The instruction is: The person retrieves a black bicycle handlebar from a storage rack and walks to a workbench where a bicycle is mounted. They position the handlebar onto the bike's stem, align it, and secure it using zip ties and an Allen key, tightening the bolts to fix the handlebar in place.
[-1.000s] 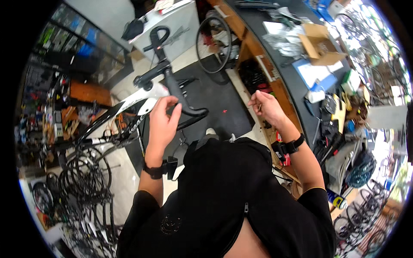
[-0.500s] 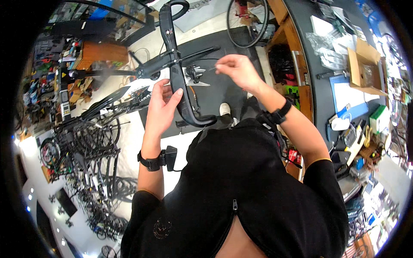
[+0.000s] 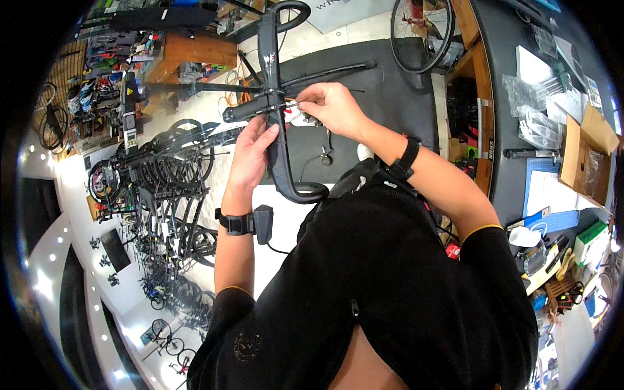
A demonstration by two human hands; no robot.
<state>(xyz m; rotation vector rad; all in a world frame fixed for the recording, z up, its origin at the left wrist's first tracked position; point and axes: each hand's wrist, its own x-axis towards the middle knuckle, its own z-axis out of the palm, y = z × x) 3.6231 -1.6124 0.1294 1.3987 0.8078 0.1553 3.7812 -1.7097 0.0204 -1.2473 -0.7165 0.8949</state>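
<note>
A black drop handlebar [image 3: 278, 164] runs from far to near in front of me, its ends curled to the right. Its black stem [image 3: 248, 109] points left. My left hand [image 3: 249, 153] is closed at the bar beside the stem, thumb against its left side and fingertips partly hidden beneath. Just right of the clamp area, my right hand [image 3: 335, 110] pinches a thin metal rod-like tool [image 3: 290, 105] between thumb and fingers. The tool reaches to the front of the stem; its tip is too small to make out. Part of the white-and-black bicycle shows below.
A dark mat [image 3: 396, 84] covers the floor, with a spoked wheel [image 3: 393, 36] standing beyond it. Along the right runs a dark workbench [image 3: 504, 140] with an open cardboard box [image 3: 578, 156], plastic bags and a blue clipboard [image 3: 552, 221]. Several bicycles [image 3: 188, 162] stand on the left.
My right hand has moved left, bringing the thin tool up to the stem. The handlebar has turned, and the stem now shows left of it. My left hand stays at the bar.
</note>
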